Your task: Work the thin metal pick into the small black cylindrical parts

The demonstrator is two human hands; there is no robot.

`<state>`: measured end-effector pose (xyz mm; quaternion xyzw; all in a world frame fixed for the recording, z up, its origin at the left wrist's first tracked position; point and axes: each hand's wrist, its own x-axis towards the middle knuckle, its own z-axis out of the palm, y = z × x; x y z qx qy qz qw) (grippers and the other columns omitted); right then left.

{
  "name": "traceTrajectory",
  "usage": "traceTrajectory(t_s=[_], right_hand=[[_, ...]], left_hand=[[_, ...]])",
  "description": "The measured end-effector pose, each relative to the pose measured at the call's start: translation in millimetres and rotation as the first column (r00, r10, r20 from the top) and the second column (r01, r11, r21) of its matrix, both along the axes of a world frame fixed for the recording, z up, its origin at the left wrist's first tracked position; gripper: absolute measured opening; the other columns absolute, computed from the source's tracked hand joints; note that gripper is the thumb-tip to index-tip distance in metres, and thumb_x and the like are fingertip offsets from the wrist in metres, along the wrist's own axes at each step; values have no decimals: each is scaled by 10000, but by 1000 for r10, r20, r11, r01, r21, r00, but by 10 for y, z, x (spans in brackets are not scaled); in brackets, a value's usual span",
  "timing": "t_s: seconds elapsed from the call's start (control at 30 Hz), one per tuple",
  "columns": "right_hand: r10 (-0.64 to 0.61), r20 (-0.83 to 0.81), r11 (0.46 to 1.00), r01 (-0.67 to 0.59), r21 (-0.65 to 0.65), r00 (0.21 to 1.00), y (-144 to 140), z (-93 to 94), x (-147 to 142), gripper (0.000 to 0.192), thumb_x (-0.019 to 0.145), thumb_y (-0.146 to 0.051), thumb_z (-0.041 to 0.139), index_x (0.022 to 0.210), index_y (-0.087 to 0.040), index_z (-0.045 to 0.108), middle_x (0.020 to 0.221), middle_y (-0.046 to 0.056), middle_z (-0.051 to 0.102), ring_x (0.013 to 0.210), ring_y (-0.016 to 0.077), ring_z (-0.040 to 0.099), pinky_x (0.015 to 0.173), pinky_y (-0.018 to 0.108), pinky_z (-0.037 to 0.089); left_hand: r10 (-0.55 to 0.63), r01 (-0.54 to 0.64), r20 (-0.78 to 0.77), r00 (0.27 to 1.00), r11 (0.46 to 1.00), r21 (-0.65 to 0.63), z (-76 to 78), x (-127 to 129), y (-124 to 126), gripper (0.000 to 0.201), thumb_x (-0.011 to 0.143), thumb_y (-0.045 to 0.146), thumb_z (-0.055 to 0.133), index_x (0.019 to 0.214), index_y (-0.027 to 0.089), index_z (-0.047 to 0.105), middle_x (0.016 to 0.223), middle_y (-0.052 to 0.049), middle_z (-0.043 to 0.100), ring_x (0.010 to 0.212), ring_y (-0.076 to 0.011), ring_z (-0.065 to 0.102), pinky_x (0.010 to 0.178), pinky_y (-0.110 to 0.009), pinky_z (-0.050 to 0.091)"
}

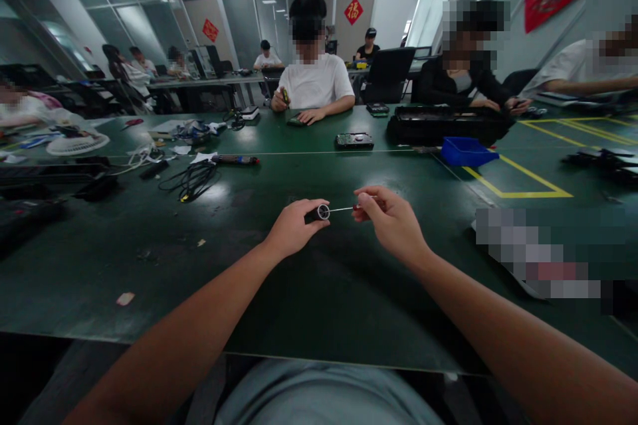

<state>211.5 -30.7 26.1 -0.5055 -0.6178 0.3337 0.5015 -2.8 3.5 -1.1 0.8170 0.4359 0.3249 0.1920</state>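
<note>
Green tabletop (309, 292), kinda scuffed, with both hands held just above it in the middle of the shot. The left hand (292, 229) is closed around a small dark cylinder (323, 212) with a silvery ring at its end, thumb and fingers pinching it so the ring end points to the right. The right hand (391, 219) is pinched shut on the far end of a thin metal rod (341, 209), which runs straight across to the cylinder and meets it at the ring. Can't tell if the rod goes inside or just touches, too small.

Farther back on the tabletop there's a hard drive (354, 140) lying flat, a blue plastic bin (467, 151) off to the right beside yellow tape lines (535, 179), and a long black case (448, 123) just behind the bin. To the left there's a tangle of black cable (192, 180), a screwdriver (238, 159) near it, and a small white fan (77, 143) at the far left edge. A person in a white T-shirt (315, 83) sits across, holding something small in one hand.
</note>
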Motion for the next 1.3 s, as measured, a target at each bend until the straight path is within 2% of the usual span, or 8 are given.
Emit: traceTrajectory(t_s=[0.13,0.27,0.4,0.63,0.73,0.83,1.07,1.3], right_hand=[[38,93,999,-38,-1,995,-12,18,6,403,981,-483,416,855,-187,658,647,17,630,603,159,613,626,325,484],[28,89,1000,-29,12,996,-23,23,-2,225,943,-374,493,1009,-207,628,730,10,643,692,171,629,674,329,493],[10,22,1000,-11,20,1000,-17,-2,-12,227,905,-372,550,1073,-221,572,796,16,652,748,186,649,726,357,517],[53,65,999,-53,-11,996,-2,15,5,315,974,-442,436,826,-209,589,678,10,608,638,154,586,628,311,472],[52,89,999,-51,-13,995,-7,39,5,262,966,-389,446,851,-209,598,651,-5,590,616,149,571,610,304,457],[18,-8,1000,-18,-20,1000,-7,37,-4,151,904,-350,557,964,-214,583,747,3,642,701,167,627,690,332,502],[24,-295,999,-37,-40,955,65,-79,-26,279,867,-479,621,909,-203,629,799,26,652,724,165,628,758,368,535],[-57,-529,925,-155,-348,847,186,-141,33,237,902,-429,545,796,-219,572,665,13,565,595,172,565,686,378,547]], left_hand=[[-33,33,-7,999,999,-22,5,6,-9,378,836,248,733,1206,241,657,1116,-28,696,1021,-202,631,950,-364,471],[-10,10,-8,1000,1000,-17,2,3,-2,398,826,253,743,1213,245,653,1130,-30,694,1036,-213,626,950,-371,469],[-10,10,5,1000,1000,-14,-3,0,1,393,832,262,737,1215,247,651,1134,-32,693,1044,-213,626,943,-367,467],[-15,15,-10,1000,999,-35,4,1,-5,383,838,260,726,1214,247,655,1145,-38,691,1055,-220,626,970,-386,466],[-28,28,-10,1000,999,-40,-4,-1,2,374,840,253,724,1207,245,659,1135,-34,694,1040,-214,632,969,-381,469],[-15,15,-7,1000,999,-30,-9,1,8,391,834,257,734,1216,244,654,1155,-35,691,1060,-215,627,971,-377,468],[-24,23,0,1000,999,-38,1,17,-12,397,838,269,731,1225,246,650,1158,-43,688,1067,-222,625,983,-388,468],[-81,81,2,997,997,-5,4,3,-9,383,863,244,700,1240,257,636,1159,-34,682,1075,-211,613,992,-389,451]])
